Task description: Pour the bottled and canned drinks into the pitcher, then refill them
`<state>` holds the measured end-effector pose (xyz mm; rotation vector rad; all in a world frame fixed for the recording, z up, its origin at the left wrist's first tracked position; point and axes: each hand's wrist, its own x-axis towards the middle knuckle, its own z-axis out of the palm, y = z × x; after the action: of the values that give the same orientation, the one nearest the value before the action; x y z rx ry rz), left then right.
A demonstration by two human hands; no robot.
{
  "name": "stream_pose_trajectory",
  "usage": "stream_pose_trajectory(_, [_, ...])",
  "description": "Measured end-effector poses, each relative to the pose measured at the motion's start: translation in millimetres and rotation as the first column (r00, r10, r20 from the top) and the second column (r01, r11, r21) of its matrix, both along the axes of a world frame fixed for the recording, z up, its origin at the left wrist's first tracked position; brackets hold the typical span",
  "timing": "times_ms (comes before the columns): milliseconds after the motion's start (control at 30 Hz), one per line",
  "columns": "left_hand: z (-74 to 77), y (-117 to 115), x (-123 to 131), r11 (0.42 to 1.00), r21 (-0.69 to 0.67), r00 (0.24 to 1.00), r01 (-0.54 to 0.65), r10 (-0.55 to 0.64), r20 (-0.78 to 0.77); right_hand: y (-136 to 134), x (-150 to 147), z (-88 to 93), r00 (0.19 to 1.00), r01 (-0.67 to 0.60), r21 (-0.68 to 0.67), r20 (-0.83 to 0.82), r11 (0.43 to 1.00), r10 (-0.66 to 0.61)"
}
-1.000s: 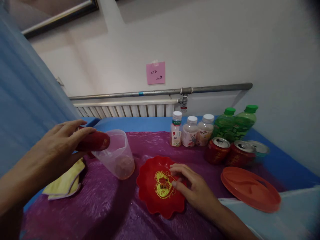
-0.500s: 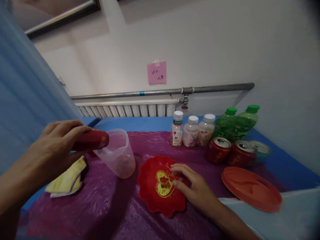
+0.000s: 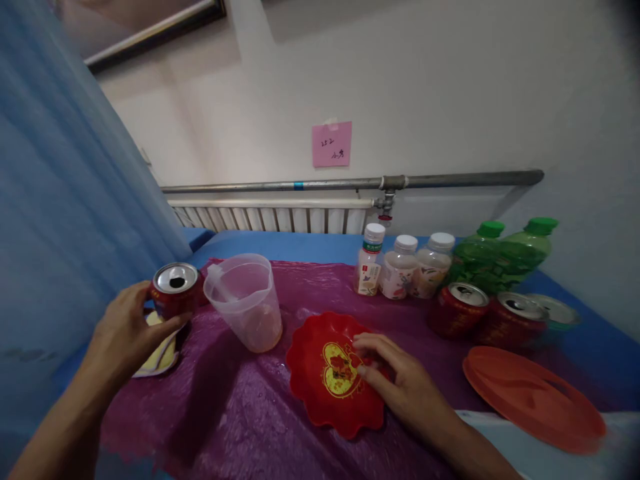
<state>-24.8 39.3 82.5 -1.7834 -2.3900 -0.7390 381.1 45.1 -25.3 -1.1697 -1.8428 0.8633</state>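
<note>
Reaches in from the lower left with a bare left arm, wrist straight, left hand (image 3: 131, 328) curled in a sideways grasp, thumb on the near side, fingers wrapped round the far side. Stretches the right arm in from the lower right, right hand (image 3: 395, 377) palm down, fingers loosely spread and slightly bent, fingertips (image 3: 360, 342) resting, gripping nothing.

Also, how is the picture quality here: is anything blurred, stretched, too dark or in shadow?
Head view: the light is soft and even, with no strong glare; the jug throws a dim shadow on the purple sheet; the orange lid near the lower right edge is smeared and stretched; the top right corner goes dark; the left hand on the red can is fairly sharp.
</note>
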Motion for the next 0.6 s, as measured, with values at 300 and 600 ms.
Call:
stream_pose_trajectory(300, [-96.3,40.0,-5.2,0.984,0.029,0.849,-0.178,0.138,0.51,2.9,-3.8,-5.1,0.998,0.011,0.017,0.054,1.0,-0.012])
stream_pose_trajectory(600, [-121.9,85.3,-14.2,0.945,-0.102,0.867,-0.311,0.326,0.378,14.9,6.6,-40.2,0.996,0.044,0.063,0.073,0.997,-0.049])
